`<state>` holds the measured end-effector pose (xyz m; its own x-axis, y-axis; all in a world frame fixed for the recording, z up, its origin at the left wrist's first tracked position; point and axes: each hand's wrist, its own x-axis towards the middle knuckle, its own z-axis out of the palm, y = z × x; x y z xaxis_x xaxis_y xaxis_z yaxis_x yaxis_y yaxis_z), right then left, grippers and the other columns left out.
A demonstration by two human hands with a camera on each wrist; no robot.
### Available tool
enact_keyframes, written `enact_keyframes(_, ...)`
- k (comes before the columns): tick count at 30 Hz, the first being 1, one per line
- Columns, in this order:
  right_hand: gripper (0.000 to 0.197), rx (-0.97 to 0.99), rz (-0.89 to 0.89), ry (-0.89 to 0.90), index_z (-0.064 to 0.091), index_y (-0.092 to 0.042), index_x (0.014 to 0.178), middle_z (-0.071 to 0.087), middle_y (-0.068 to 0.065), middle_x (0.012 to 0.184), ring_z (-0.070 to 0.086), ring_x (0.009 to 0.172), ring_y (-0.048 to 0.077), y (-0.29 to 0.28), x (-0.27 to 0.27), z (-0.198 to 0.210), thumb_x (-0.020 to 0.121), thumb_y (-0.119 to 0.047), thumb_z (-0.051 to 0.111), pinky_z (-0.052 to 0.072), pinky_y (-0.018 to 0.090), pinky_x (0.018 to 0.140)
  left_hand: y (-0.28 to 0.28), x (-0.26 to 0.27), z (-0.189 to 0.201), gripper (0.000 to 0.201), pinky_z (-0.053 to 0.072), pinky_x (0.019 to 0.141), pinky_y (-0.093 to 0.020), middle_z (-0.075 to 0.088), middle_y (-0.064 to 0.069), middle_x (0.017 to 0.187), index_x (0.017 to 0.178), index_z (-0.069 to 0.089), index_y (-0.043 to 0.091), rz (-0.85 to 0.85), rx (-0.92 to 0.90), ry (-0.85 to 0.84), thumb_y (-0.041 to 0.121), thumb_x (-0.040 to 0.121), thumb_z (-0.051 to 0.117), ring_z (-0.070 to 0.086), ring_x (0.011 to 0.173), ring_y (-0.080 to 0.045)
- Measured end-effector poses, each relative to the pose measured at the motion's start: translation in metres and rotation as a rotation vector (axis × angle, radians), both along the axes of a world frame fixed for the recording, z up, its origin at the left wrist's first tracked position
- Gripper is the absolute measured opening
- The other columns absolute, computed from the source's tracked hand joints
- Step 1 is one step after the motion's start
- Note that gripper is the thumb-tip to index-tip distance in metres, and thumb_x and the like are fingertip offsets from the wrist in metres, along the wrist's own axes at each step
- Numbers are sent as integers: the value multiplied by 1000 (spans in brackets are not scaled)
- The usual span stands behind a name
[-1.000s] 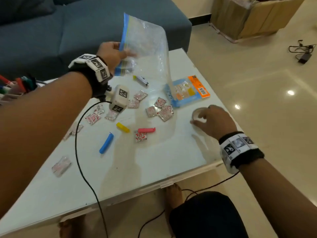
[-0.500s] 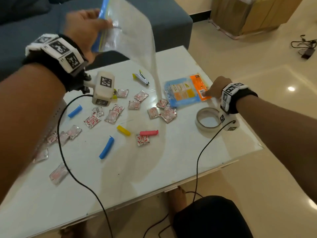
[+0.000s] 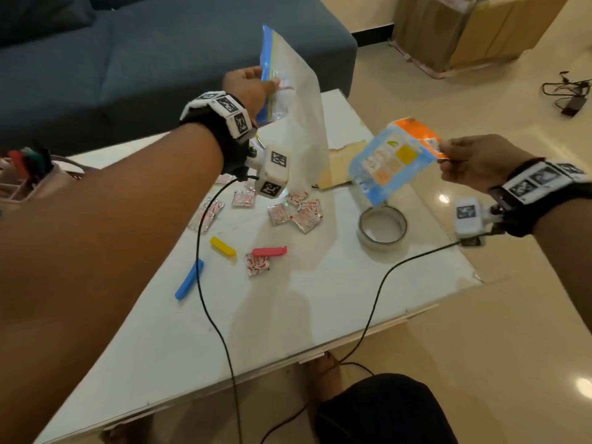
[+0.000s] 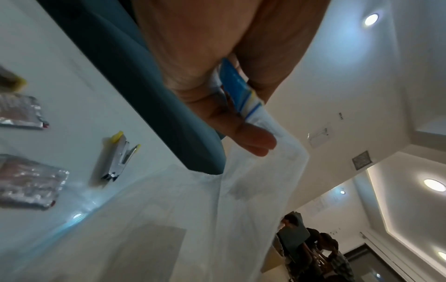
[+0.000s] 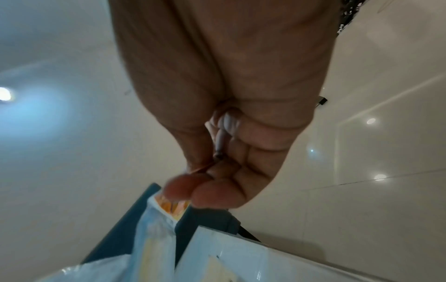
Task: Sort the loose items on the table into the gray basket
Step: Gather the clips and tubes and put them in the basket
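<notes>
Left hand pinched clear zip bag by blue strip, held above far edge of table. Right hand pinched blue-orange packet above right edge. Tape roll lay beneath packet; sachets, coloured clips at middle; stapler near far edge.
</notes>
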<state>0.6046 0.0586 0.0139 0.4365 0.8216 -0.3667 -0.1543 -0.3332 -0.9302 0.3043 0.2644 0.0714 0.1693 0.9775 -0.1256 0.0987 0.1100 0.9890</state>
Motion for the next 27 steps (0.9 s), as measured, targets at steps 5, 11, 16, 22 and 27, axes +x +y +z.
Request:
enact_keyframes(5, 7, -1, 185, -22, 61, -9, 84, 56, 10, 72, 50, 47, 11, -41, -37, 7, 90, -11, 61, 49, 21, 47, 27, 13, -25, 11, 57, 85, -54, 66, -10, 96, 88, 67, 11, -17, -35, 150, 10, 81, 76, 66, 87, -29)
enact_keyframes(11, 19, -28, 463, -40, 63, -3, 98, 67, 14, 72, 58, 52, 17, -51, -120, 3, 88, -18, 69, 55, 30, 58, 12, 15, -14, 33, 51, 82, -38, 55, -11, 108, 110, 59, 12, -32, 34, 387, 0, 82, 73, 54, 91, -24)
enact_keyframes(16, 26, -85, 396, -761, 68, -15, 96, 72, -1, 81, 67, 69, 14, -34, -142, -20, 85, -37, 73, 56, 33, 72, -15, 22, -27, 33, 50, 49, -27, 58, -10, 108, 108, 58, 22, -227, 60, 552, 3, 85, 72, 58, 70, -15)
enact_keyframes(22, 52, -281, 629, -1139, 60, -22, 122, 51, -3, 123, 58, 104, 23, -53, -120, -36, 78, -40, 79, 48, 37, 88, -36, 37, -53, 43, 50, 46, -21, 59, -10, 108, 127, 59, 11, -475, 47, 754, 17, 87, 74, 64, 79, -21)
enact_keyframes(27, 13, -261, 575, -1308, 71, -25, 96, 70, -4, 102, 65, 84, 22, -63, -126, -45, 91, -34, 64, 54, 37, 73, -50, 50, -72, 35, 55, 82, -34, 62, -6, 102, 109, 65, 10, -602, 125, 953, 38, 89, 70, 63, 103, -27)
